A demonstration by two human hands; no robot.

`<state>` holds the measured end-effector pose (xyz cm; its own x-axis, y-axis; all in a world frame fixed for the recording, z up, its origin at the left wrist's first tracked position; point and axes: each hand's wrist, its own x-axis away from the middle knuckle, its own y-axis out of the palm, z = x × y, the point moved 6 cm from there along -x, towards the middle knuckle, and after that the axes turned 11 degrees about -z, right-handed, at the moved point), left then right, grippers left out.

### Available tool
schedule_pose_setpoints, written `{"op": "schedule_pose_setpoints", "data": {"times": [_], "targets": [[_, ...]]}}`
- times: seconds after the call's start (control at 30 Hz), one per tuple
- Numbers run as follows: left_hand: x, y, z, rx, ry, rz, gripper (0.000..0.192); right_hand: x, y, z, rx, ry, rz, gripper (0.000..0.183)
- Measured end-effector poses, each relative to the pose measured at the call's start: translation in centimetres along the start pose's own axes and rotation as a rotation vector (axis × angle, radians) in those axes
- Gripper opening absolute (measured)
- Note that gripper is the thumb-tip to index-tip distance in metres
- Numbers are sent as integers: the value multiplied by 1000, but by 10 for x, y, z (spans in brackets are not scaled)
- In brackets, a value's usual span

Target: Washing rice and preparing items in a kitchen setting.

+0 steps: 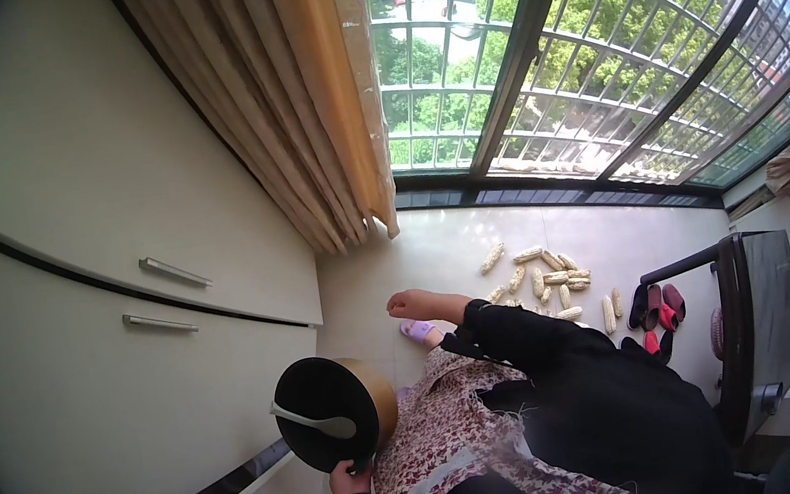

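My left hand (351, 474), with a dark band at the wrist, grips the near rim of a deep pot (384, 400) with a black inside and a gold-coloured outside. The pot is tilted, its mouth facing the cabinets, and its side is against my floral garment (422, 440). A light grey spoon or rice paddle (335, 427) lies in the pot, its handle reaching over the rim. Out to the side, away from the pot, my right hand (409, 305) hangs above the floor with bent fingers. No object shows in it, though its palm is hidden.
White cabinets (122, 407) with metal handles stand in front. Several dried corn cobs (555, 277) lie on the tiled floor (432, 242), near shoes (652, 305) and a dark-framed piece of furniture (761, 317). A beige curtain (270, 113) hangs beside the barred window (534, 53).
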<state>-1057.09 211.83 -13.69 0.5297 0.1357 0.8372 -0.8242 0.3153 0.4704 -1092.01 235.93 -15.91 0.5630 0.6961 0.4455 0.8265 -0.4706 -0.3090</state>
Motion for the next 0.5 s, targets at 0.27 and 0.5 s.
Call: {"op": "schedule_pose_setpoints", "data": {"times": [0.27, 0.5], "targets": [[0, 37, -18, 135, 32, 125, 22, -106, -9, -120, 140, -279, -293, 34], [9, -30, -41, -816, 418, 308, 22, -110, 32, -200, 134, -377, -577, 36]]}}
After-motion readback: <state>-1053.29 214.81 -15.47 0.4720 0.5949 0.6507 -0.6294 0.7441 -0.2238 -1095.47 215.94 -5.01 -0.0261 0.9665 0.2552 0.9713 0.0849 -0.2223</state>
